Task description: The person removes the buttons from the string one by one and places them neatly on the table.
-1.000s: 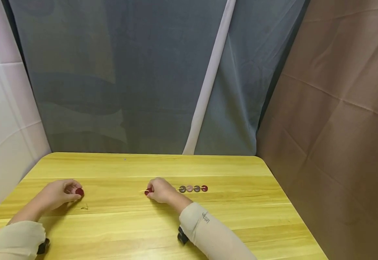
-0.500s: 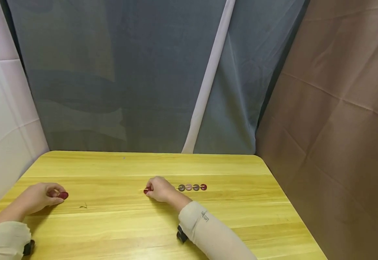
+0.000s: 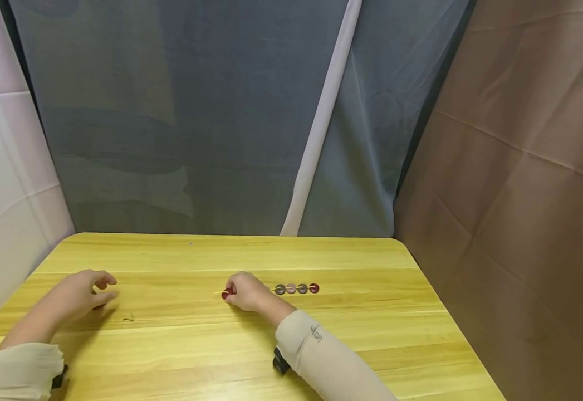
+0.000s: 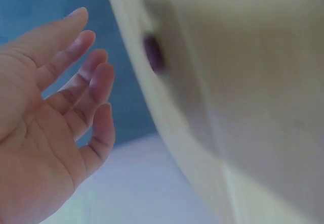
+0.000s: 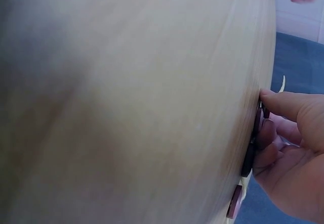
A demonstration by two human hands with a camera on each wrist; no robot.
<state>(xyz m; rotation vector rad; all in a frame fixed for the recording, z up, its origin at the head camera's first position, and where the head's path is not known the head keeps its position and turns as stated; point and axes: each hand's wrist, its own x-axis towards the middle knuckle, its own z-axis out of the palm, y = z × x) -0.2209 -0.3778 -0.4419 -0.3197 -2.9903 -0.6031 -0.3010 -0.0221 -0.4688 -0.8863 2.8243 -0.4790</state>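
My left hand (image 3: 78, 295) is held over the left side of the table with fingers and thumb apart, holding nothing. In the left wrist view, a dark red round button (image 4: 153, 53) lies on the tabletop beyond the fingertips; the hand hides it in the head view. My right hand (image 3: 247, 292) pinches a red button (image 3: 226, 294) at mid-table, with a yellow cord end sticking out to its left. The cord runs on to the right through a row of flat round buttons: a grey one (image 3: 280, 289), a pink one (image 3: 291, 288), another grey and a red one (image 3: 313, 288).
The wood-grain table (image 3: 181, 356) carries a small dark scrap of thread (image 3: 128, 318) between the hands. A grey curtain (image 3: 196, 122) hangs behind it, with a brown cloth (image 3: 512, 184) at the right and a white one (image 3: 10, 161) at the left.
The left hand moved left with a red button, let it go, and has come back slightly right and away with its fingers spread. The right hand keeps its place on the strung button.
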